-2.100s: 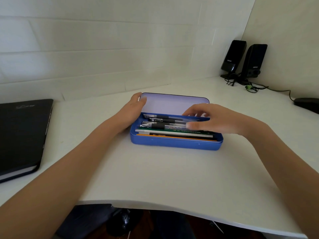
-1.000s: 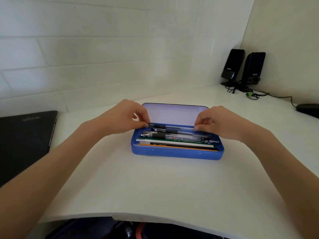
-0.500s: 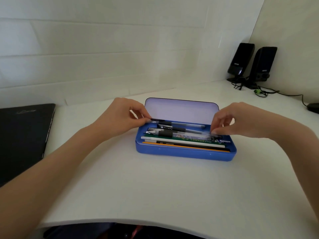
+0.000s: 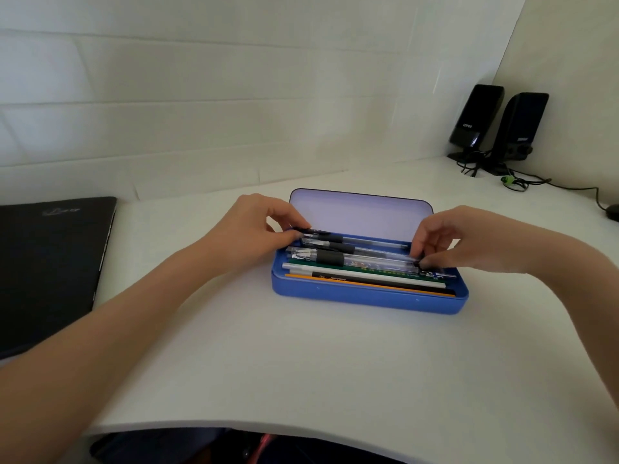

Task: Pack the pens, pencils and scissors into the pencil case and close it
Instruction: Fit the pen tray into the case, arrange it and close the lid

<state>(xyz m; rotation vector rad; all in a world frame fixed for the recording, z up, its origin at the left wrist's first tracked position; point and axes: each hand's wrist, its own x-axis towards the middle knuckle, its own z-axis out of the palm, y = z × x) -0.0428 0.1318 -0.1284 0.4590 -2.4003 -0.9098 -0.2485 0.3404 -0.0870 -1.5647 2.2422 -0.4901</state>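
Observation:
A blue pencil case lies open on the white desk, its pale lid standing up at the back. Inside lie several clear pens with black grips and, along the front wall, pencils in white, black and orange. My left hand pinches the left end of a pen at the back of the case. My right hand pinches the right end of a pen near the case's right side. No scissors show.
A black laptop lies closed at the left. Two black speakers with cables stand in the back right corner. A dark mouse peeks in at the right edge. The desk's front edge curves just below my forearms.
My right hand left the pens' middle and went to their right end, my left hand came from the lid's corner to their left end. Both now pinch pen ends.

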